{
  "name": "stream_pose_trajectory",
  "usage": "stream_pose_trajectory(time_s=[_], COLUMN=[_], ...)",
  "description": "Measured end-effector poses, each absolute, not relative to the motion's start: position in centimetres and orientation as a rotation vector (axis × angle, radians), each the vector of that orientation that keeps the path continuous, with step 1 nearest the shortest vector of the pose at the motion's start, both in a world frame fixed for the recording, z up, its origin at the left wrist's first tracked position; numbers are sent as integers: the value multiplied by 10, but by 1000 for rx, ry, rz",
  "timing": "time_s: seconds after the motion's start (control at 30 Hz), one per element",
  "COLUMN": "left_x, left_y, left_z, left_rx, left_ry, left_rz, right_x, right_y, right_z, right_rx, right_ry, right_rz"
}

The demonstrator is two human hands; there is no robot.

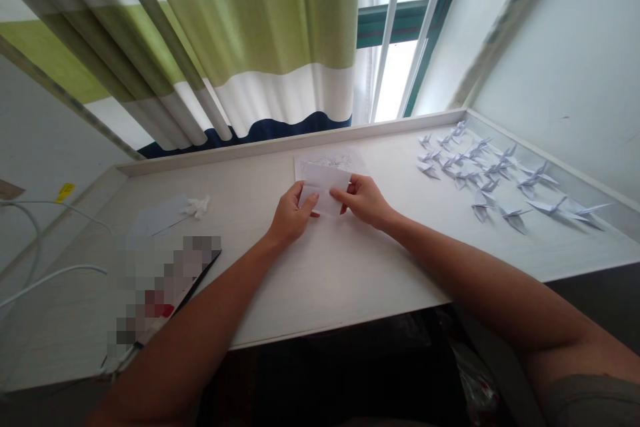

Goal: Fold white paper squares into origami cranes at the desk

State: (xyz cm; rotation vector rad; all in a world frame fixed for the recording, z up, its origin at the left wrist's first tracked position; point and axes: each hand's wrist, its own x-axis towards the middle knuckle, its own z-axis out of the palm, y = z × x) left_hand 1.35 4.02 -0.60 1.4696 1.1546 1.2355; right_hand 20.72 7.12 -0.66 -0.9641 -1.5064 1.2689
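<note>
A folded white sheet of paper [326,185] lies on the pale desk [350,267] in the middle. My left hand [291,215] pinches its lower left edge with thumb and fingers pressed on it. At the lower right edge, my right hand [364,200] pinches the same paper. Under and behind it lies a printed sheet with line drawings [333,160].
Several folded white paper cranes [490,173] stand in rows at the right of the desk. A small crumpled paper piece [197,205] and a flat sheet [157,217] lie at the left, beside a blurred dark-edged object [165,280]. White cables [30,260] hang at far left. Striped curtain behind.
</note>
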Motion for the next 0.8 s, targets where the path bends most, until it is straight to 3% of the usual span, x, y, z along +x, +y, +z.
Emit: stream_pose_trajectory(time_s=[0.27, 0.6, 0.8], left_x=[16, 16, 16], left_y=[34, 28, 26], left_z=[-5, -1, 1], left_rx=[1656, 1873, 1993], left_ry=[1178, 1262, 1335], left_rz=[1147, 1079, 1004], right_x=[204, 204, 206], right_y=[64, 59, 56], right_z=[-3, 1, 2], right_rx=[-1017, -791, -737], right_ry=[-1694, -1634, -1638], right_rz=[1159, 1531, 1592])
